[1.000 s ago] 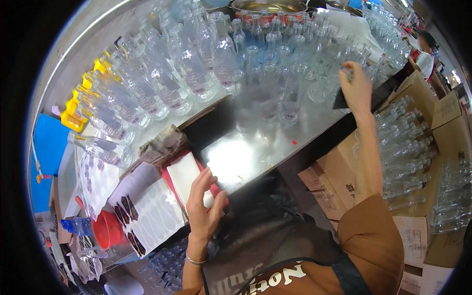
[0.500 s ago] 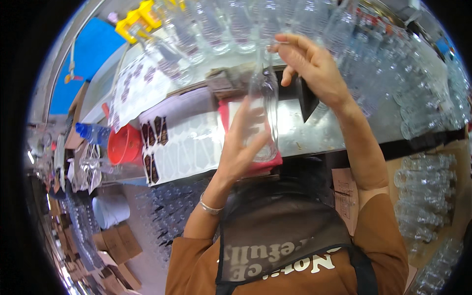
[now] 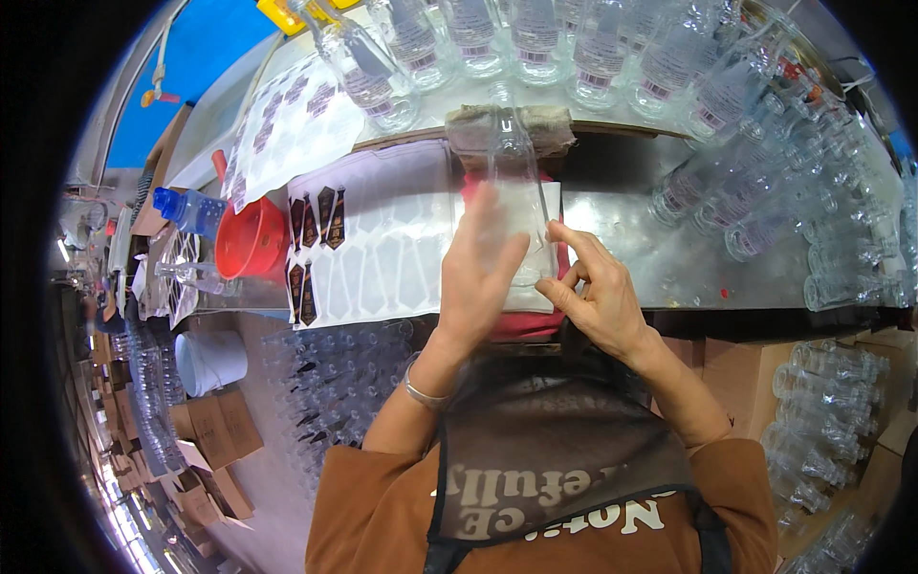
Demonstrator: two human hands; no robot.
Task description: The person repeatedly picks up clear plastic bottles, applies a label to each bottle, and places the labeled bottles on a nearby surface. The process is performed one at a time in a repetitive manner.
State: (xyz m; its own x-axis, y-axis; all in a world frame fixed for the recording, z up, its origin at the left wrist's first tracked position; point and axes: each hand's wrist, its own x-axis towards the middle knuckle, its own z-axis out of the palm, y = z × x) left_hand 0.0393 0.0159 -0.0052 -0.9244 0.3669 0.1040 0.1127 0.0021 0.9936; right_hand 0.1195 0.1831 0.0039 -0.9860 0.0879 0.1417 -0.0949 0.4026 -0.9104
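while a clear bottle is laid flat, both hands are brought to its sides

as seen at the centre of the frame, a clear glass bottle (image 3: 513, 163) is laid lengthwise, its neck rested on a folded grey cloth (image 3: 548, 129) and its body over a white sheet (image 3: 548, 203) on a red cloth (image 3: 526, 326). its left side is partly covered by the left hand (image 3: 481, 287), which is blurred; its fingers are extended, its thumb is held apart, and no grip is closed round the glass. by the right hand (image 3: 598, 292), the bottle's lower right edge is approached with thumb and forefinger parted and the other fingers loosely curled; whether the glass is touched cannot be told.

just left of centre, a sheet of tie-shaped stickers (image 3: 378, 273) is spread out, with dark ones left along its left side. beyond it, a red bucket (image 3: 251, 239) and a blue-capped bottle (image 3: 199, 212) are placed close together. across the top of the frame, labelled bottles (image 3: 473, 38) are stood in a row, and more are massed at upper right. at lower right, clear bottles (image 3: 813, 421) are stacked in a cardboard box (image 3: 741, 378).
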